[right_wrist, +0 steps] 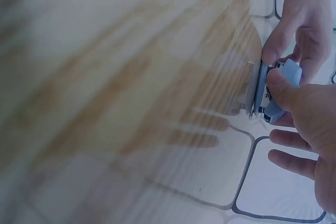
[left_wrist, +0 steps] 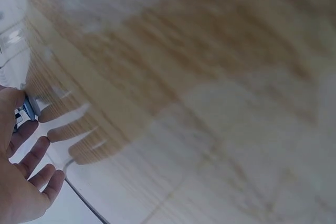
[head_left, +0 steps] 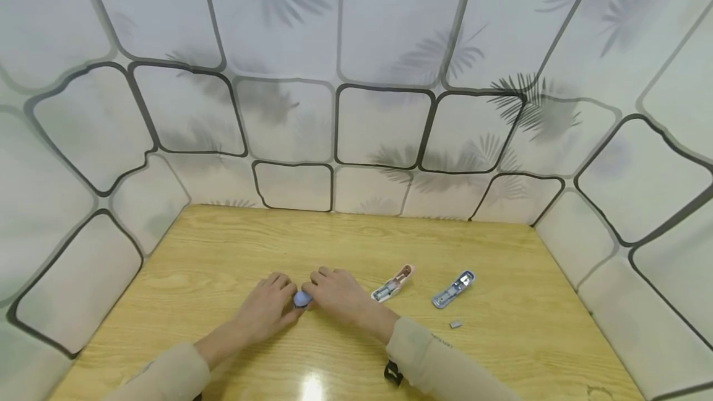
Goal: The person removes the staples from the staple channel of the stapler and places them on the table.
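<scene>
Both hands hold a small light-blue stapler (head_left: 302,299) close over the wooden table. My left hand (head_left: 268,307) grips its left end between thumb and fingertips. My right hand (head_left: 338,293) pinches the other end. In the right wrist view, the right thumb lies against the side of the stapler (right_wrist: 283,90), and metal parts show between its blue top and base. The remaining right fingers are spread out below it. Only a dark-blue edge of the stapler (left_wrist: 27,109) shows past the left hand (left_wrist: 23,166) in the left wrist view.
Right of the hands lie a pink-and-white stapler-like piece (head_left: 392,283) and a blue one (head_left: 453,289), their metal insides showing. A small grey block (head_left: 455,324), like a staple strip, lies nearer. Patterned fabric walls (head_left: 379,125) enclose the wooden table (head_left: 250,234) behind and at both sides.
</scene>
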### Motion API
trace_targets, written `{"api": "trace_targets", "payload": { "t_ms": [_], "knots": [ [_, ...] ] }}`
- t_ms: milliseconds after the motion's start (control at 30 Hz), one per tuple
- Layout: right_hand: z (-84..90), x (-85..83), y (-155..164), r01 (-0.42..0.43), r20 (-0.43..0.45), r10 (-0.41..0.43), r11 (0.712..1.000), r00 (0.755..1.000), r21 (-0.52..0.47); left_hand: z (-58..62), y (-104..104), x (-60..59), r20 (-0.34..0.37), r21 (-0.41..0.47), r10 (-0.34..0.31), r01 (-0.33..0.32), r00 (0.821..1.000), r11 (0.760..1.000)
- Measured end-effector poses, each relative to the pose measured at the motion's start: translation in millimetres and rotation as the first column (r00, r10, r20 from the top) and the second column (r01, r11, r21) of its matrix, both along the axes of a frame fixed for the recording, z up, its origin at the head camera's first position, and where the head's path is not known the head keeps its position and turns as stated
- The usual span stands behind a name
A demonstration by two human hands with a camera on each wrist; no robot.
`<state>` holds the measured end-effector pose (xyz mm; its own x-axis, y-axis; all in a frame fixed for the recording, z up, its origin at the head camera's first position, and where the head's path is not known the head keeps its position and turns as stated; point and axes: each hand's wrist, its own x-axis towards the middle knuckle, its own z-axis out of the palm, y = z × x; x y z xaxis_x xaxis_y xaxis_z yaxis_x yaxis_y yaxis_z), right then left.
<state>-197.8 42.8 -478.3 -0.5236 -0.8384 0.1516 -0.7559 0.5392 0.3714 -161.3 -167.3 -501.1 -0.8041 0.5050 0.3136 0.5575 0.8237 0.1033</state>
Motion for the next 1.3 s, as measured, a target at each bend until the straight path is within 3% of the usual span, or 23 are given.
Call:
{"api": "trace_targets", "payload": {
  "t_ms": [400, 900, 1300],
  "knots": [
    [-1.0, -0.5, 0.3, -0.002, 0.013, 0.002, 1.000, 1.000, -0.001, -1.7, -1.2, 1.8, -0.013, 0.002, -0.017, 0.017, 1.000, 1.000],
    [3.5, -3.1, 1.2, 0.051, 0.149, -0.043, 0.997, 0.988, -0.052, 0.0, 1.4, 2.7, -0.003, 0.014, 0.015, -0.015, 1.000, 1.000],
    [4.8, -3.5, 7.6, 0.104, 0.226, -0.080, 0.990, 0.971, -0.094, -0.2, 0.0, 0.4, -0.030, 0.011, -0.042, 0.042, 0.999, 0.999]
  ]
}}
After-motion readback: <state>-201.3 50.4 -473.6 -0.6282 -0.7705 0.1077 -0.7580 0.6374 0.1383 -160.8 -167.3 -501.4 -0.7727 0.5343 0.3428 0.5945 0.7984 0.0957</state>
